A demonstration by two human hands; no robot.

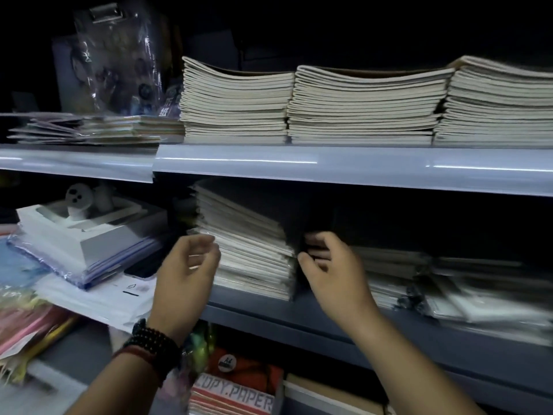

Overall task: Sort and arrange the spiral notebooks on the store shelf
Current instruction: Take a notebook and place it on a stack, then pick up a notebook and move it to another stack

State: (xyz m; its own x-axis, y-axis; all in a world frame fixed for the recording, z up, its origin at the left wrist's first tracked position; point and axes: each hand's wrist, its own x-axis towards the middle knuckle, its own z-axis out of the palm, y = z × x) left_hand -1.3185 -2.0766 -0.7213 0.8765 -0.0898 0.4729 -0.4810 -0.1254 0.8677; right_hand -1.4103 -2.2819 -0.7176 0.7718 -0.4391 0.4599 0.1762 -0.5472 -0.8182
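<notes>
Light is dim and the back of the shelf (299, 322) is black. The stack (251, 250) of notebooks sits on this middle shelf, left of centre. Its top is lost in shadow under the upper shelf (329, 166). The bindings do not show from this side, so I cannot tell whether they are spiral. The stack leans, with its page edges stepped back toward the top.

To its right is a dark gap, then low piles (419, 283) with black coils. These are smeared by blur and cut off at the frame's right edge. Below, a ream (233, 396) reads "COPY PAPER", partly covered by the left forearm. At far left a white box (89, 226) rests on plastic folders (98, 265); what is inside it is unclear. The upper shelf carries three pale piles (236, 106), the last one cut off at right.

The left hand (185, 274) reaches up from below, back of the hand toward the camera, with dark beads (152, 345) at the wrist. Its fingers are loosely curled and the thumb is apart from them, so the grip is wide. The fingertips are at the stack's left edge, but blur hides whether they touch it.

The right hand (335, 271) comes in from the lower right, wrist bent. Its thumb tip is at the stack's front right corner and its fingers curl into the dark gap beside it. Shadow covers the fingertips, so I cannot tell whether this grip clamps the stack.
</notes>
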